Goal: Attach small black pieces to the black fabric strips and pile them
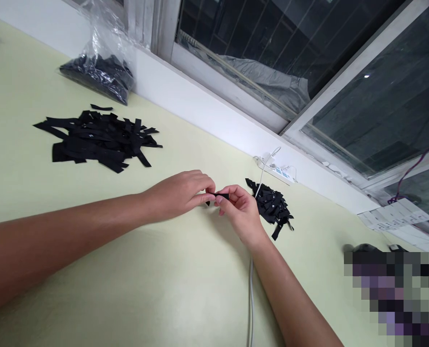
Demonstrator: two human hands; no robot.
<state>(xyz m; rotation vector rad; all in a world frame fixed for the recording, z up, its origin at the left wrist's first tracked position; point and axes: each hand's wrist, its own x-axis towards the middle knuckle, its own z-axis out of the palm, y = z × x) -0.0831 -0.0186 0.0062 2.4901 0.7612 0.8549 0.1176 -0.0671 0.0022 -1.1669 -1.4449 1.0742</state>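
No legible text, brand, number or sign is found in this view. The power strip by the window ledge carries small blue markings, too small to read. The sheets of paper at the right edge of the worktop show faint printed lines, likewise unreadable. The clear plastic bag bears no readable label

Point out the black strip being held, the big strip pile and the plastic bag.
black strip (221, 196), head view, exposed middle between both hands' fingertips.
big strip pile (99, 140), head view, centre of heap.
plastic bag (99, 72), head view, dark filled bottom.
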